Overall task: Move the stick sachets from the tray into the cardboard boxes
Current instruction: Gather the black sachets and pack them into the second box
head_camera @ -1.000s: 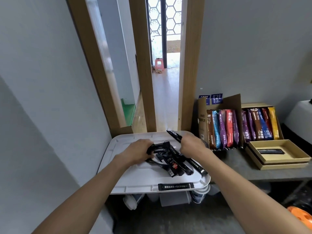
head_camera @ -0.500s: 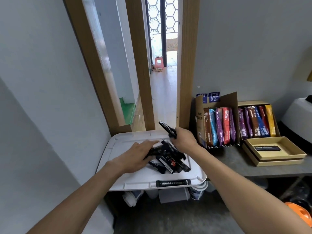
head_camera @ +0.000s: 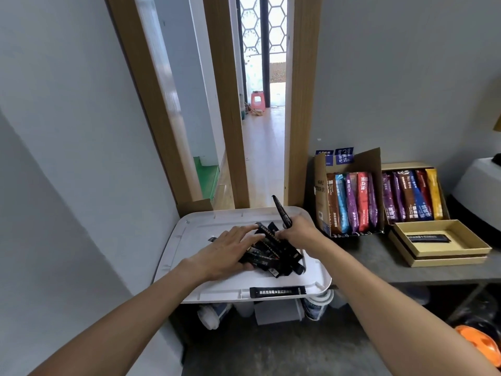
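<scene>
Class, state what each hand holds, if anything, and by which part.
Right hand grips a black stick sachet by its lower end; left hand holds nothing, resting flat on the pile.

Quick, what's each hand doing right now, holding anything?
Left hand: open, fingers straight, resting on the sachet pile.
Right hand: closed around one black stick sachet, its end pointing up.

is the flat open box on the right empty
No, one black stick sachet lies inside the flat open box.
</scene>
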The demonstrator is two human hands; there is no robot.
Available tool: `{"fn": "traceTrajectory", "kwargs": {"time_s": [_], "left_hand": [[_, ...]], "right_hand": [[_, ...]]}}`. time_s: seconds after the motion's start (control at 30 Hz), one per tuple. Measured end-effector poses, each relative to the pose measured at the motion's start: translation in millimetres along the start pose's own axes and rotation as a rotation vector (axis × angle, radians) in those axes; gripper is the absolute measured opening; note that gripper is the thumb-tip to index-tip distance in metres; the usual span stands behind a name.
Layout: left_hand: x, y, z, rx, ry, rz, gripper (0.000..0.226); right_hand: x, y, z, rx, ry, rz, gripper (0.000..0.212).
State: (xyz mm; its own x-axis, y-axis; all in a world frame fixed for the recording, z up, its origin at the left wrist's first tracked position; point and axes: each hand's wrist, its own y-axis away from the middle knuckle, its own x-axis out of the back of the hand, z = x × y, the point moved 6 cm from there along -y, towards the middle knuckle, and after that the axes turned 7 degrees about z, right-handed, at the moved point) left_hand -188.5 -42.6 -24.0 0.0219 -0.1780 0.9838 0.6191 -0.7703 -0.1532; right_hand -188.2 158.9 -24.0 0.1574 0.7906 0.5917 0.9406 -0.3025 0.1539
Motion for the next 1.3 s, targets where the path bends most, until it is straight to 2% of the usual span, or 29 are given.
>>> {"fn": "traceTrajectory", "kwargs": {"time_s": [0.1,0.27,0.4,0.6,0.73,0.93,1.03,1.13,1.2,1.3], "left_hand": [[-7.2,-15.1,3.2,0.002,-0.025,-0.029,0.09],[-10.7,-35.0,11.6,-0.028,-0.098,-0.026,0.08],[-11.6,-37.6,15.1,-0.026,-0.149,-0.016,0.069],[-11.7,-36.5,25.6,0.01,-0.154,0.016,0.081],[-5.8,-35.7,32.4,0.067,-0.105,0.081,0.061],[1.2,-23.0,22.8,0.179,-0.038,0.111,0.046],[11.0,-12.1,8.3,0.259,0.019,0.101,0.036],[16.7,1.3,-14.4,0.43,0.16,0.092,0.02],[18.4,9.0,-24.7,0.533,0.36,0.131,0.009],[17.1,14.9,-26.0,0.641,0.722,0.203,0.02]], "right_hand": [[-2.7,4.0,3.6,-0.052,-0.134,-0.022,0.024],[-6.0,9.5,9.2,-0.083,-0.279,-0.065,0.027],[6.8,10.8,15.1,-0.016,-0.233,-0.017,0.032],[13.9,18.8,15.9,0.028,-0.177,-0.014,0.035],[13.2,23.0,12.7,0.029,-0.157,-0.042,0.032],[42.3,28.7,13.1,0.127,-0.167,0.136,0.023],[52.6,40.4,15.5,0.122,-0.263,0.067,0.034],[50.1,53.6,12.1,0.184,-0.16,-0.079,0.034],[36.0,64.3,10.4,0.234,-0.052,-0.259,0.031],[10.5,78.4,9.2,0.299,0.074,-0.427,0.036]]}}
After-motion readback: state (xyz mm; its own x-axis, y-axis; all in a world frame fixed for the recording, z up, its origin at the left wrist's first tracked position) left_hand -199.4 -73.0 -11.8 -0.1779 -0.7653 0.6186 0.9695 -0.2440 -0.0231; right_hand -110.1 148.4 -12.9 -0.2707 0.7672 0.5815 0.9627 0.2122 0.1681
